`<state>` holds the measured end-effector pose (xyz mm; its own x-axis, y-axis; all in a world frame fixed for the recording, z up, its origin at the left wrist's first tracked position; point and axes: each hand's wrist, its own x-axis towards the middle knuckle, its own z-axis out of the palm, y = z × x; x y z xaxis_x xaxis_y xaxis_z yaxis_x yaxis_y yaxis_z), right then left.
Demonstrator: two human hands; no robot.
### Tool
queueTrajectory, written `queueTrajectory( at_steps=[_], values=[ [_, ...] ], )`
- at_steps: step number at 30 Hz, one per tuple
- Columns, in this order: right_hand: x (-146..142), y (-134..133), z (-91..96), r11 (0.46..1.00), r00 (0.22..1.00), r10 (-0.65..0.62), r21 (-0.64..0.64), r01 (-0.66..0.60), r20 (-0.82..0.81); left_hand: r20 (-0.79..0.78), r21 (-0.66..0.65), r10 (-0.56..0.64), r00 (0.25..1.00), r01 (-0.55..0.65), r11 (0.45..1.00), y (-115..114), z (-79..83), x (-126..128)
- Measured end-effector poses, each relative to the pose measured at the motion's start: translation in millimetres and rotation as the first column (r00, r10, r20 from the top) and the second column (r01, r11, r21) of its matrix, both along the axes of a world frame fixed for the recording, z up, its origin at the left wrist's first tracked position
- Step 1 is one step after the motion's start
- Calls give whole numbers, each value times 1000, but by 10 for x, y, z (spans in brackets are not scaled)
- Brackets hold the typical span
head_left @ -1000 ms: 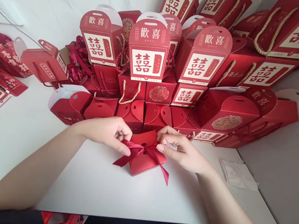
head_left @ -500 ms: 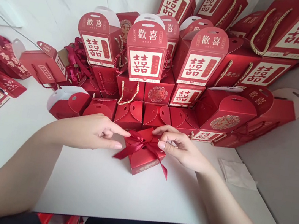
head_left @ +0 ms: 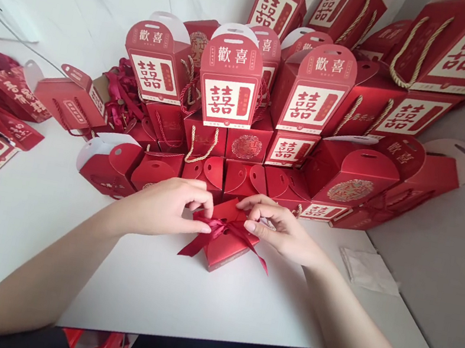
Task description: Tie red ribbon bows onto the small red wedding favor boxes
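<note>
One small red box [head_left: 225, 252] sits on the white desk [head_left: 208, 313], turned at an angle just in front of the stacked red boxes [head_left: 243, 183], with a dark red ribbon [head_left: 217, 229] tied in a bow across its folded top. The left hand [head_left: 177, 206] comes in from the side, thumb and fingertips nearly together at the bow's left loop; whether they pinch the satin or merely touch it, I cannot tell. The right hand [head_left: 280, 230] is curled at the opposite side, thumb and forefinger narrow over the right loop and fingers over the box's far edge; its grip is partly hidden too. Two tails lie loose, one toward each near corner. The box looks like thin, fairly stiff card, probably light enough to skid if pulled from one side, and its curved flaps would likely dent or crease under pressure. The ribbon seems soft and slippery, so it is best taken near the knot, by the loops, with thumb and forefinger; the box itself is better steadied by its side walls than by the top.
</note>
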<state>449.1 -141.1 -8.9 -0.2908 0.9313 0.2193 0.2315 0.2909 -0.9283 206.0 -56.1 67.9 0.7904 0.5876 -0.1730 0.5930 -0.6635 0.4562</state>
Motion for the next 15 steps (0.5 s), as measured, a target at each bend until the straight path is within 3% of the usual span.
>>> queueTrajectory(
  at_steps=[7, 15],
  values=[
    [-8, -7, 0, 1000, 1000, 1, 13, -1, -22, -71, -223, 3, 997, -19, 975, 102, -90, -35],
    [-36, 8, -34, 998, 997, 10, 55, -14, 78, -211, -229, 122, 970, -170, 958, 181, -201, 15]
  ],
)
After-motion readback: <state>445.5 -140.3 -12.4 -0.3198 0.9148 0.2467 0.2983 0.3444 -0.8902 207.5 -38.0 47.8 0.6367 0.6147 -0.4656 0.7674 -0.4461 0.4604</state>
